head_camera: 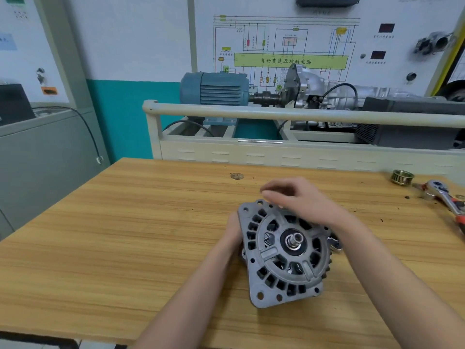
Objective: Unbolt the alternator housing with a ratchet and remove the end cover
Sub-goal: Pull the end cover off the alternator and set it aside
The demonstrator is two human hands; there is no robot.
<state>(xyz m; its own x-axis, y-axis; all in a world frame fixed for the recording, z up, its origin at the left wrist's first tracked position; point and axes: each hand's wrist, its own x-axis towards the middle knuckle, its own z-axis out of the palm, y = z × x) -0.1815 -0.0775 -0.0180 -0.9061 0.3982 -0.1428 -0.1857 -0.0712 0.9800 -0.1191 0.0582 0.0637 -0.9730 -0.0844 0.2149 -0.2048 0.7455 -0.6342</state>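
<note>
A grey cast alternator (284, 250) lies on the wooden table (125, 235), its vented end cover and bare shaft facing up at me. My left hand (234, 231) grips the housing's left edge; its fingers are hidden behind the casting. My right hand (299, 197) hovers over the far top edge of the alternator, blurred, with fingertips close together at a bolt spot; whether they pinch something is unclear. The ratchet (445, 197), with a red-black handle, lies at the table's far right, away from both hands.
A grooved brass-coloured pulley (402, 176) stands near the ratchet. A small washer (236, 176) lies at the table's far middle. Behind the table stands a training rig with a rail (276, 114), blue motor (216, 88) and gearbox.
</note>
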